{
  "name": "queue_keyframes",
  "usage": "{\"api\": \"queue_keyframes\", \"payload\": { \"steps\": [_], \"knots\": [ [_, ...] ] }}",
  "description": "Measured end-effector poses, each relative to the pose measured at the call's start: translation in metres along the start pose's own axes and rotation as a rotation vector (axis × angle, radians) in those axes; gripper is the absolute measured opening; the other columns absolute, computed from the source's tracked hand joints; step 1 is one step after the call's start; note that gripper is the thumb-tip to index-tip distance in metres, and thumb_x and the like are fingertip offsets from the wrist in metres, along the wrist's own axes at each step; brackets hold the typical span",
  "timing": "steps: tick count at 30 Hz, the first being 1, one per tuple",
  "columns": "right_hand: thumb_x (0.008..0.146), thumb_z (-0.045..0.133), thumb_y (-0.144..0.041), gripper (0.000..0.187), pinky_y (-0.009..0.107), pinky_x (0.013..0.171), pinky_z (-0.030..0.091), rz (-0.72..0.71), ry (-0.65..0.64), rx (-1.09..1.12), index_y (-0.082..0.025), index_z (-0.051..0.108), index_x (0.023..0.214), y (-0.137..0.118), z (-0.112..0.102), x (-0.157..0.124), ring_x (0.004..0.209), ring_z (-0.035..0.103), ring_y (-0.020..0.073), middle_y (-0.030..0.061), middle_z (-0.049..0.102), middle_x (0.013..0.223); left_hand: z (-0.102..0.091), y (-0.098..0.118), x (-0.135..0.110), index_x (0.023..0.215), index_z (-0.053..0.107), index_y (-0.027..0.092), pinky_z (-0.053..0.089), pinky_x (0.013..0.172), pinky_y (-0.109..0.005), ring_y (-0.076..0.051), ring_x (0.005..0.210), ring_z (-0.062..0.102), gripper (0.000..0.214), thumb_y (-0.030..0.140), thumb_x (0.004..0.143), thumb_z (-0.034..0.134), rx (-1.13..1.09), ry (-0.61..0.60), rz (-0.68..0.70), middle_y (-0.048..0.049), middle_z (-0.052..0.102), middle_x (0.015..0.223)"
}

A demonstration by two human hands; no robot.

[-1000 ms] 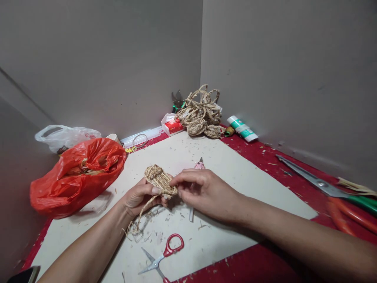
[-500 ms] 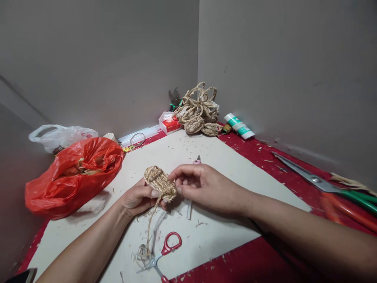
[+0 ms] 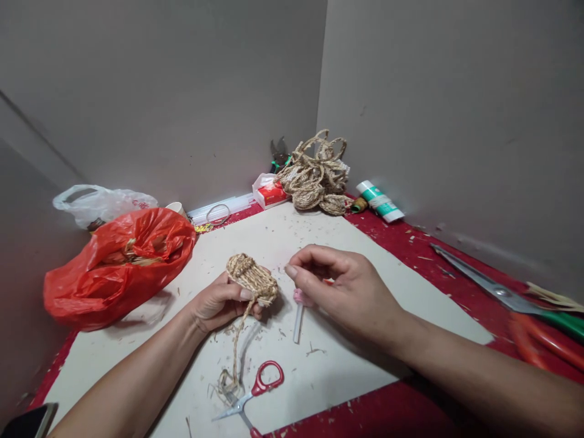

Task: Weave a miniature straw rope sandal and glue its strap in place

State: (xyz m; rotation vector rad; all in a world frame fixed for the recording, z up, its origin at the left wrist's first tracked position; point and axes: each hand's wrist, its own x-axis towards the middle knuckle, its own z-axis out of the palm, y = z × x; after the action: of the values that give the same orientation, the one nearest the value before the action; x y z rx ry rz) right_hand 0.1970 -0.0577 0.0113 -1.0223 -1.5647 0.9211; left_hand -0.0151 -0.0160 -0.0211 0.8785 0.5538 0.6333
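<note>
My left hand (image 3: pixel 219 304) grips a small piece of braided straw rope (image 3: pixel 254 281), shaped like a tiny slipper, with the thumb on its near side. From it a straw cord hangs down to a frayed tuft beside small red-handled scissors (image 3: pixel 268 378), which lie with blades apart. To the right of the straw piece, apart from it, my right hand (image 3: pixel 347 289) is closed in a pinch of thumb and forefinger. Whatever sits in that pinch is too small to make out. Under this hand lies a pale stick with a pink wrapping (image 3: pixel 298 322), partly hidden.
An orange-red plastic bag (image 3: pixel 118 267) of straw stands at left. Coiled straw rope (image 3: pixel 314 176) fills the far corner, near pruning pliers (image 3: pixel 280 152) and a green-white roll (image 3: pixel 380 201). Large shears (image 3: pixel 497 292) lie at right. A phone (image 3: pixel 31 421) shows at lower left.
My right hand has drawn away from the straw piece towards the right, its fingers still pinched. My left hand keeps its hold. The camera view has shifted slightly.
</note>
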Motion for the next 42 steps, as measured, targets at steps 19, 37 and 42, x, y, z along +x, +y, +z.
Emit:
{"api": "queue_keyframes", "payload": {
  "steps": [19, 37, 42],
  "knots": [
    [0.088, 0.053, -0.028, 0.017, 0.022, 0.051, 0.040, -0.111, 0.061, -0.458, -0.017, 0.066, 0.084, -0.007, -0.018, 0.004, 0.052, 0.054, 0.0111, -0.0013, 0.061, 0.061, 0.004, 0.001, 0.001, 0.091, 0.068, 0.009, 0.052, 0.055, -0.025, -0.012, 0.055, 0.060, 0.027, 0.014, 0.065, 0.073, 0.131, 0.096, 0.013, -0.0061, 0.067, 0.075],
    [0.091, 0.045, -0.040, 0.029, 0.029, 0.061, 0.045, 0.358, 0.078, -1.339, -0.021, 0.066, 0.097, -0.012, -0.109, -0.068, 0.079, 0.069, 0.0224, 0.0060, 0.074, 0.094, 0.004, 0.004, 0.003, 0.070, 0.065, 0.007, 0.051, 0.050, -0.021, -0.011, 0.047, 0.060, 0.008, 0.012, 0.065, 0.069, 0.221, 0.205, -0.034, -0.0066, 0.067, 0.057],
    [0.087, 0.050, -0.038, 0.028, 0.030, 0.055, 0.043, 0.490, 0.103, -1.443, -0.019, 0.070, 0.088, 0.004, -0.138, -0.115, 0.075, 0.070, 0.0266, 0.0096, 0.074, 0.088, 0.003, 0.005, 0.004, 0.076, 0.066, 0.005, 0.054, 0.051, -0.022, -0.010, 0.048, 0.060, 0.012, 0.010, 0.065, 0.069, 0.243, 0.243, -0.062, -0.0090, 0.070, 0.065]
  ]
}}
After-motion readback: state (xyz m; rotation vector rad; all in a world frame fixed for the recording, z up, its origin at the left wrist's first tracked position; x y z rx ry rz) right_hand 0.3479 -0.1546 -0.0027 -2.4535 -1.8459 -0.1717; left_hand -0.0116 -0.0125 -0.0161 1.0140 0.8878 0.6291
